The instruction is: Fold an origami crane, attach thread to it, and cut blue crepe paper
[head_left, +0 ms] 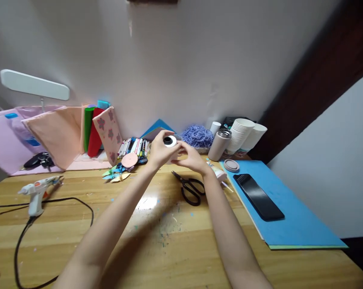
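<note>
Both arms reach forward over the wooden table, hands close together above its far part. My left hand (159, 151) is closed round a small white roll (173, 139) with a dark round centre, which looks like a roll of tape. From the right, my right hand (192, 159) has its thumb and fingers bent in against the same roll; their exact contact is partly hidden. Black-handled scissors (191, 188) lie on the table just below the hands, blades pointing up and left. Behind the hands is a folded blue sheet (159, 125).
A hot glue gun (37, 194) with its cord occupies the left. Markers (134, 147), paper pieces (116, 174) and a pink disc (129, 160) lie left of the hands. Rightward are purple strands (197, 136), a bottle (220, 144), paper cups (240, 134), and a phone (259, 196) on blue sheets (298, 212).
</note>
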{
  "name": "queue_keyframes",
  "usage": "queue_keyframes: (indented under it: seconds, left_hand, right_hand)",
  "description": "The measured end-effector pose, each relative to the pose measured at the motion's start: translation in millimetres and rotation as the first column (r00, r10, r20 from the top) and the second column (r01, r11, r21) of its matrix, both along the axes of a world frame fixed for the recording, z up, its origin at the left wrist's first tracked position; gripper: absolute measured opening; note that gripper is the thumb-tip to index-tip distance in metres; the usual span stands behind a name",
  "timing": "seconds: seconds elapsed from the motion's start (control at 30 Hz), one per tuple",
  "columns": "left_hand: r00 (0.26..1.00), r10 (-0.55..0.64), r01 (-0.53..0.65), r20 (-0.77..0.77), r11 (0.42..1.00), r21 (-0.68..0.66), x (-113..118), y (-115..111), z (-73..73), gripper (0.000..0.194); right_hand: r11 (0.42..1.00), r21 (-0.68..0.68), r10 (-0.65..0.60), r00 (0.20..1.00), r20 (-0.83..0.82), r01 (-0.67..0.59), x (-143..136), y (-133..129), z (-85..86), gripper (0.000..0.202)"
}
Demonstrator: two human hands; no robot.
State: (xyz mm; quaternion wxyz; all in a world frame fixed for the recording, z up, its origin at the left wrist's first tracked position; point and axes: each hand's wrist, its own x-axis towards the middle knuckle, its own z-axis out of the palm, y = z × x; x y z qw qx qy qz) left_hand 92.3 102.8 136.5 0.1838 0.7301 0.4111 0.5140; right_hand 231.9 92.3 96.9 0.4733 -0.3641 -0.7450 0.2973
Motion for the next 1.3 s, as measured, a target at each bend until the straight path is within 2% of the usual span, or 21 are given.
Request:
queue_keyframes:
  seconds: [0.1,0.2,0.3,0.4,0.5,0.6,0.7,0.8,0.9,1.0,1.13,1.23,1.3]
  left_hand:
    - [0.993,-0.115,0.115,-0.017,0.993,-0.039,35,18,-7.6,0.045]
    - [0.994,-0.094,0.088,-0.048,0.990,-0.106,40,20,-26.2,0.063]
    - [0.995,-0.024,0.018,-0.102,0.998,-0.060,9,8,-49.4,0.059]
    - [0.981,0.041,-0.054,-0.192,0.997,-0.060,-45,-10,-72.2,0.027]
    - [0.951,0.168,-0.195,-0.259,0.977,-0.084,-98,-28,-91.6,0.022]
    - [0.902,0.307,-0.354,-0.304,0.929,-0.109,-142,-42,-106.0,0.021]
    - [0.816,0.412,-0.495,-0.405,0.860,-0.121,-171,-52,-117.3,0.024]
    - [0.704,0.482,-0.609,-0.521,0.787,-0.095,-189,-56,-125.5,0.034]
    - [0.663,0.505,-0.654,-0.553,0.750,-0.098,-197,-56,-127.6,0.041]
    - [0.683,0.490,-0.630,-0.542,0.770,-0.098,-198,-50,-123.4,0.033]
    - [0.681,0.501,-0.602,-0.533,0.798,-0.019,-194,-41,-115.5,0.029]
    - [0.721,0.470,-0.563,-0.509,0.826,-0.035,-193,-37,-112.6,0.022]
    - [0.760,0.426,-0.526,-0.491,0.847,-0.078,-193,-37,-112.1,0.018]
  right_hand:
    - [0.963,0.015,-0.268,0.961,0.062,0.268,18,7,-6.1,0.047]
    - [0.854,0.044,-0.517,0.839,0.170,0.518,21,18,-26.7,0.042]
    - [0.737,0.002,-0.651,0.709,0.269,0.676,16,25,-49.8,0.043]
    - [0.641,-0.070,-0.713,0.626,0.316,0.765,12,30,-66.5,0.047]
    - [0.580,-0.101,-0.753,0.579,0.313,0.808,9,34,-75.9,0.048]
    - [0.601,-0.079,-0.752,0.596,0.281,0.795,8,36,-78.6,0.052]
    - [0.629,-0.039,-0.748,0.617,0.245,0.777,6,34,-72.7,0.057]
    - [0.619,0.059,-0.781,0.606,0.150,0.784,3,28,-61.2,0.049]
    - [0.601,0.206,-0.784,0.620,-0.032,0.772,-5,19,-52.9,0.032]
    - [0.687,0.262,-0.696,0.717,-0.029,0.678,-20,8,-53.1,0.023]
    - [0.836,0.296,-0.518,0.843,0.147,0.462,-45,-10,-64.6,0.019]
    - [0.902,0.305,-0.391,0.876,0.282,0.304,-59,-25,-77.8,0.019]
    - [0.926,0.274,-0.345,0.877,0.335,0.259,-63,-34,-86.6,0.020]
